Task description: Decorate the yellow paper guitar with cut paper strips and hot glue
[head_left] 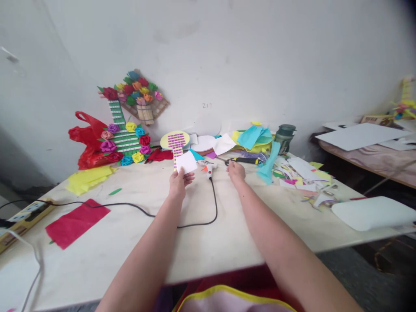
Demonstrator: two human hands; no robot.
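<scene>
My left hand [178, 182] pinches a small white card [186, 162], holding it up over the table. Behind that card is a yellow disc [174, 140] with a strip attached, both patterned in purple and yellow. My right hand [236, 172] reaches farther back, its fingers closed at the dark handles of what look like scissors [226, 162]; the grip is partly hidden. Between my hands lies a white glue gun [209, 170] with an orange tip and a black cord. A tool with a black and yellow handle [246, 160] lies just beyond my right hand.
A green guitar-shaped piece with paper flowers [125, 141] leans at the back left beside a red plastic bag [89, 147]. Paper scraps [300, 173] and a dark green bottle [286, 138] stand right. The black cord [130, 205] crosses to a power strip [27, 216].
</scene>
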